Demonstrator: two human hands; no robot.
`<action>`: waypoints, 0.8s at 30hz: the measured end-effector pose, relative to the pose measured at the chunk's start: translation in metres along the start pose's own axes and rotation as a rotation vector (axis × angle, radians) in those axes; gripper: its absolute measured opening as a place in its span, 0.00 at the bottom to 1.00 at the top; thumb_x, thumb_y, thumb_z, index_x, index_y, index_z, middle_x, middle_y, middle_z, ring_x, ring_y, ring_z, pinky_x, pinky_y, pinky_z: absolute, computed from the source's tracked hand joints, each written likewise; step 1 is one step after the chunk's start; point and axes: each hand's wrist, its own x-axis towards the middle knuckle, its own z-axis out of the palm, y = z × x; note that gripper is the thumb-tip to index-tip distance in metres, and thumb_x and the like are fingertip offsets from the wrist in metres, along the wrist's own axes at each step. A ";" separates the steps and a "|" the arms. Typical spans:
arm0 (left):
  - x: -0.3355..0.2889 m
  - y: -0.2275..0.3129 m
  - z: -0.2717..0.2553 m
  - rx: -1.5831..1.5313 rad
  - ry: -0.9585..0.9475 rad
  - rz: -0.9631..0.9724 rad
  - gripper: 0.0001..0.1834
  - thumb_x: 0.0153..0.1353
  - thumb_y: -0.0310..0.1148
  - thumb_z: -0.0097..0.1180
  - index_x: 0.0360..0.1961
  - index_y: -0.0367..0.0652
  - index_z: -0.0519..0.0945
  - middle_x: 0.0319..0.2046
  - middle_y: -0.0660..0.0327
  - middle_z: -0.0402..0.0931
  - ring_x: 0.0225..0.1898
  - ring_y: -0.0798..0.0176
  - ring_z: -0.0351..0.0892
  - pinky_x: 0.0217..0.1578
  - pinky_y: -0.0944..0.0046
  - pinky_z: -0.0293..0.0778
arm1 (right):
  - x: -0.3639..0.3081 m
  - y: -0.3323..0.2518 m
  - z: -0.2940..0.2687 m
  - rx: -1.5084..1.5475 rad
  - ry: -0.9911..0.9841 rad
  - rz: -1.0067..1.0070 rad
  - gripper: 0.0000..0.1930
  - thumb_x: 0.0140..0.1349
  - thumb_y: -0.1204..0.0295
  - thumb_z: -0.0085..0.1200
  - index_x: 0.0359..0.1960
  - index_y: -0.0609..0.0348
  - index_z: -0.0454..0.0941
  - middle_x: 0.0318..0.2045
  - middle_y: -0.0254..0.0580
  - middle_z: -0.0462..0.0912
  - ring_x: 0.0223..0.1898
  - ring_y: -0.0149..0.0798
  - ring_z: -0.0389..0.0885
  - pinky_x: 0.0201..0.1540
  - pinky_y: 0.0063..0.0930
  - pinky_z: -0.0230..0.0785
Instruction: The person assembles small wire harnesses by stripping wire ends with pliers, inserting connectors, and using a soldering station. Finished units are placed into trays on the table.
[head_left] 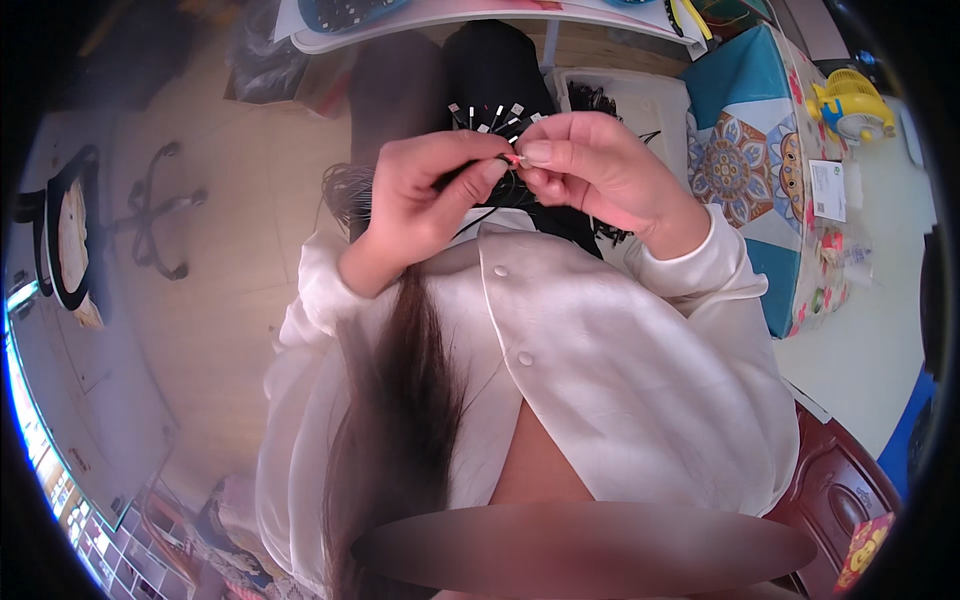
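Since both your hands are up over your lap, that's where the work is, up at 12 o'clock of the view. Your left hand (435,185) has thumb and forefinger closed around the black cable (487,215), which hangs below the grip at about 7 o'clock. Your right hand (605,170) comes in from 3 o'clock, thumb and forefinger pinched on the small red piece (514,159), which sits right between the two sets of fingertips. Its pale tip is mostly hidden by your fingers, so can't tell exactly how it meets the cable.

Going round from that grip: the bunch of plug-ended cables (498,118) lies on your dark-clothed lap at 12 o'clock, plugs fanning out. You've got the grey wire bundle (345,195) near 9 o'clock, the cardboard box (318,92) nearer 10, and the blue bowl (345,12) of small dark bits between 10 and 11, on the white table (450,12). Over toward 2 o'clock is the white bin (655,95) with the black cable pile (592,98) in it, then the patterned box (740,160) at 3 o'clock, and past that the little yellow fan (855,105).
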 end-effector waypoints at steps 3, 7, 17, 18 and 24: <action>0.001 0.000 -0.001 -0.448 0.059 -0.217 0.06 0.65 0.22 0.53 0.39 0.31 0.80 0.26 0.61 0.78 0.21 0.75 0.65 0.19 0.76 0.58 | -0.006 -0.001 0.005 -0.637 0.194 -0.446 0.11 0.59 0.70 0.62 0.39 0.63 0.79 0.31 0.35 0.80 0.31 0.28 0.76 0.34 0.19 0.70; 0.003 -0.001 0.000 -0.673 0.050 -0.314 0.07 0.65 0.23 0.52 0.38 0.31 0.80 0.26 0.62 0.76 0.20 0.76 0.61 0.17 0.75 0.51 | 0.002 -0.005 0.006 -1.373 0.284 -1.188 0.16 0.45 0.75 0.68 0.38 0.59 0.80 0.31 0.38 0.79 0.31 0.39 0.78 0.33 0.28 0.71; 0.006 -0.005 -0.002 0.070 -0.050 0.062 0.06 0.64 0.21 0.54 0.39 0.31 0.81 0.23 0.63 0.75 0.21 0.75 0.66 0.18 0.76 0.55 | -0.004 0.001 0.002 -0.415 0.118 -0.238 0.08 0.65 0.72 0.55 0.34 0.66 0.79 0.28 0.30 0.79 0.31 0.22 0.75 0.33 0.17 0.67; 0.006 -0.006 -0.002 0.312 -0.055 0.204 0.06 0.63 0.21 0.54 0.39 0.31 0.81 0.23 0.63 0.75 0.21 0.75 0.66 0.18 0.76 0.56 | 0.000 0.001 0.000 -0.166 0.060 -0.102 0.09 0.65 0.71 0.55 0.35 0.66 0.79 0.29 0.31 0.79 0.30 0.23 0.75 0.34 0.16 0.67; 0.005 -0.007 -0.006 -0.583 -0.022 -0.304 0.06 0.64 0.23 0.54 0.37 0.31 0.81 0.23 0.62 0.76 0.19 0.75 0.63 0.17 0.75 0.54 | -0.001 -0.003 -0.004 -0.566 0.141 -0.407 0.09 0.59 0.71 0.61 0.39 0.62 0.81 0.31 0.32 0.81 0.32 0.23 0.77 0.33 0.17 0.67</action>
